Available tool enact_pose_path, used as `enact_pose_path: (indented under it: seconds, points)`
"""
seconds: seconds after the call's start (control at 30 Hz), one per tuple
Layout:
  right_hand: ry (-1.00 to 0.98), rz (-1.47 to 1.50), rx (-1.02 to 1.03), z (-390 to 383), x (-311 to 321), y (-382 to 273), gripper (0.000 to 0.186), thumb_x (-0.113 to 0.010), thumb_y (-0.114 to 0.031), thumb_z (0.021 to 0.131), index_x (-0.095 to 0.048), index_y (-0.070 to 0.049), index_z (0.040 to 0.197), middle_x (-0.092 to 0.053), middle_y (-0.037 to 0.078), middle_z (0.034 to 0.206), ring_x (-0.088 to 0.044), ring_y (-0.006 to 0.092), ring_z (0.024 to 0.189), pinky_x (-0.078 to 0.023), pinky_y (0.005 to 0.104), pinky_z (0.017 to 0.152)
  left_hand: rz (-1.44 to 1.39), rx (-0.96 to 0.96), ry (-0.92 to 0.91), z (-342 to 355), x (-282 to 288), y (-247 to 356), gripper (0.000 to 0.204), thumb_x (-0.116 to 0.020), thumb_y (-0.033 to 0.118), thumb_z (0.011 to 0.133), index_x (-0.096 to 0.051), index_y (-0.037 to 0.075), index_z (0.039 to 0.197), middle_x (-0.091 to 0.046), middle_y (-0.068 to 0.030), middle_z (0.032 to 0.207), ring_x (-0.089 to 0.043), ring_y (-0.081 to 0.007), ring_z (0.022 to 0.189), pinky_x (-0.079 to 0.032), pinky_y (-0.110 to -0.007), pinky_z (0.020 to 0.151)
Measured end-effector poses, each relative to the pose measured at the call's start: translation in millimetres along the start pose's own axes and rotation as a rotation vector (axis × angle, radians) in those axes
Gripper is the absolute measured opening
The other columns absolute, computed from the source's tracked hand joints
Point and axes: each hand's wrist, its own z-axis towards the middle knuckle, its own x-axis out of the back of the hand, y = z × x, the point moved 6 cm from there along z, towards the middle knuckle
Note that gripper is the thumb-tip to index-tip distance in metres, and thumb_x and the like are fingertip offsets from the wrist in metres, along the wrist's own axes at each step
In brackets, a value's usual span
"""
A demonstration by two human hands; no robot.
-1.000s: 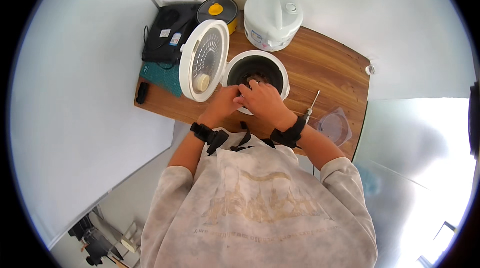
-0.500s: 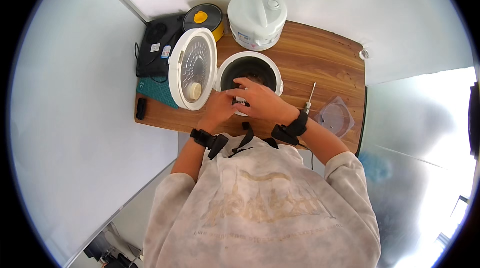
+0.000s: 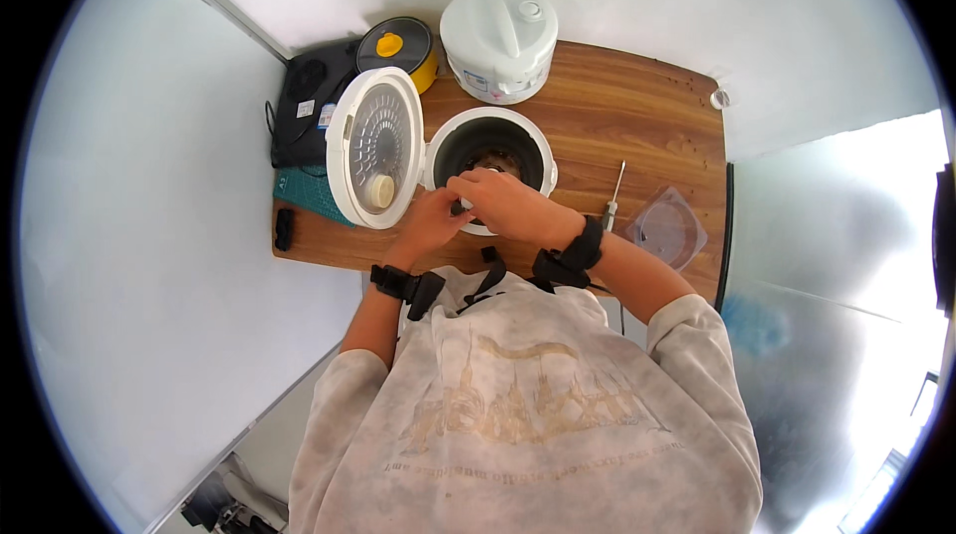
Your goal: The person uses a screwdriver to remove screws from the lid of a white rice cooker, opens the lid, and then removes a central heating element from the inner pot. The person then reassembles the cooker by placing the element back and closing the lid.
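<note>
A white rice cooker (image 3: 547,147) stands near the front of the table, its lid (image 3: 376,141) swung up to the left. Its dark inside shows a brownish patch at the bottom. Over the near rim my two hands meet. My right hand (image 3: 513,207) arches across the opening with bent fingers pinched on a small whitish thing, mostly covered, whose kind I cannot make out. Close against those fingertips is my left hand (image 3: 429,225), with thumb and fingers drawn together; what it grips is hidden.
At right lie a screwdriver (image 3: 612,204) and a clear plastic tray (image 3: 665,233). A second white cooker (image 3: 501,41) and a yellow pot with a dark lid (image 3: 398,48) stand behind. Left are a black flat appliance (image 3: 301,116), a green cutting mat (image 3: 311,192) and a small black object (image 3: 285,228).
My right hand's fingers, spread over the opening before, have drawn in and closed near the rim. My left hand stays beside them. The whole view has shifted slightly.
</note>
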Motion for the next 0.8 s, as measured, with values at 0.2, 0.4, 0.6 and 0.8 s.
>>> enact_pose_path:
  seconds: [0.2,0.4,0.6,0.8]
  points:
    - [0.016,-0.118,-0.127,2,14,-3,0.028,-0.073,-0.022,0.086,-0.06,-0.002,0.101,-0.066,0.019,0.101,-0.065,0.0363,0.096,-0.052,0.0452,0.081,0.045,-0.013,-0.034,0,8,17,0.034,-0.076,0.033,0.086,-0.066,0.006,0.104,-0.069,-0.0144,0.081,-0.068,-0.0359,0.081,-0.052,-0.042,0.07]
    - [-0.161,-0.229,-0.364,0,5,17,0.025,-0.071,-0.025,0.088,-0.065,-0.004,0.099,-0.065,0.017,0.098,-0.065,0.033,0.095,-0.053,0.0429,0.079,0.073,0.033,-0.041,0,9,32,0.036,-0.073,0.032,0.087,-0.065,0.007,0.111,-0.07,-0.0161,0.092,-0.068,-0.0366,0.089,-0.052,-0.044,0.075]
    - [-0.088,-0.091,-0.034,3,6,12,0.034,-0.069,-0.009,0.083,-0.069,-0.006,0.116,-0.065,0.015,0.1,-0.064,0.0347,0.097,-0.053,0.0433,0.084,0.189,0.125,-0.09,1,2,9,0.039,-0.072,0.03,0.089,-0.065,0.008,0.121,-0.07,-0.0173,0.099,-0.066,-0.0388,0.091,-0.052,-0.046,0.078]
    - [-0.011,-0.078,0.014,1,3,9,0.033,-0.071,-0.012,0.082,-0.069,-0.006,0.115,-0.066,0.015,0.1,-0.064,0.0352,0.097,-0.053,0.0441,0.084,0.11,0.091,-0.097,-1,0,-7,0.037,-0.069,0.028,0.091,-0.065,0.008,0.122,-0.07,-0.0174,0.099,-0.066,-0.0399,0.092,-0.052,-0.046,0.079]
